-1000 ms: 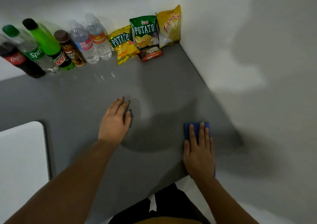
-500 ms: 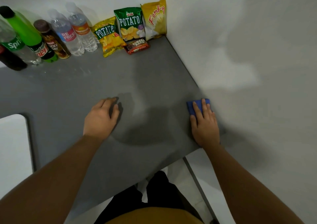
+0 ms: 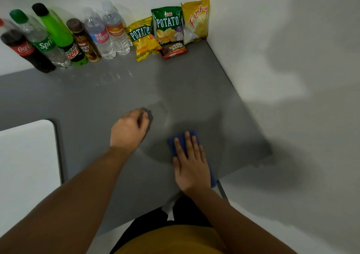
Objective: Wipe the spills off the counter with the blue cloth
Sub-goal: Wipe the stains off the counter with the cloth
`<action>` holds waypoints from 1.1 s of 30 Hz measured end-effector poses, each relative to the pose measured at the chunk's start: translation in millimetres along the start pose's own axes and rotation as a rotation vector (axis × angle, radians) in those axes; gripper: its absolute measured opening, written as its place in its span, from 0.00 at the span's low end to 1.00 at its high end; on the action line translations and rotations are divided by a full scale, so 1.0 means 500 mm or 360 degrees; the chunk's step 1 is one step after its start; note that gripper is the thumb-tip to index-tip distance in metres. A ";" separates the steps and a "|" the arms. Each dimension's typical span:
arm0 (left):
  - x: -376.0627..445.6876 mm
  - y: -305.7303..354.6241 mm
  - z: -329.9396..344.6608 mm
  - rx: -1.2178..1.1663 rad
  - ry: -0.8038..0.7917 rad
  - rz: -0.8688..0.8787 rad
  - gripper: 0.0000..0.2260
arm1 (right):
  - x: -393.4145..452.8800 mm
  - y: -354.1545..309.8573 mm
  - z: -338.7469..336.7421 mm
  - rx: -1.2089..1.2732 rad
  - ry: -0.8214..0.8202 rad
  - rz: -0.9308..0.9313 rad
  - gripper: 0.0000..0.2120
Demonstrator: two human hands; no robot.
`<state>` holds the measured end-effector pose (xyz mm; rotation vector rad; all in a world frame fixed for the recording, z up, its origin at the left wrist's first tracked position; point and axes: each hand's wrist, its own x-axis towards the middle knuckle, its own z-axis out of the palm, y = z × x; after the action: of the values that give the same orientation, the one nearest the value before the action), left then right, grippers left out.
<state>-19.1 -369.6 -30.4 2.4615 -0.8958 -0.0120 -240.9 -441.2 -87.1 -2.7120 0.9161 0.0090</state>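
Note:
The blue cloth (image 3: 180, 140) lies flat on the grey counter (image 3: 194, 90), near its front edge. My right hand (image 3: 190, 163) presses down on the cloth with fingers spread, covering most of it. My left hand (image 3: 129, 129) rests on the counter to the left of the cloth, fingers curled under, holding nothing. A faint wet smear (image 3: 161, 107) shows on the counter just beyond my left hand.
Several drink bottles (image 3: 58, 37) stand along the back wall. Snack bags (image 3: 168, 26) and a chocolate bar (image 3: 173, 50) fill the back right corner. A white surface (image 3: 27, 156) sits at the left. The wall (image 3: 282, 59) bounds the counter's right side.
My right hand has slid the blue cloth leftward and nearer the front edge, away from the wall. My left hand has curled its fingers under.

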 end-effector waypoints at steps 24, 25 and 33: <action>-0.030 -0.094 -0.046 -0.0091 -0.0046 0.0045 0.11 | -0.012 -0.002 -0.005 -0.0012 0.0012 0.0173 0.28; -0.032 -0.099 -0.048 -0.0099 -0.0057 0.0038 0.12 | -0.029 -0.018 0.000 -0.0012 0.0011 0.0160 0.28; -0.047 -0.139 -0.082 -0.0145 -0.0118 0.0018 0.15 | -0.067 -0.163 0.033 0.0006 -0.0106 -0.0112 0.29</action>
<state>11.6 -291.3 -31.4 2.3850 -0.9198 -0.1384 -217.5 -354.9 -78.6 -2.7211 0.8010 0.0833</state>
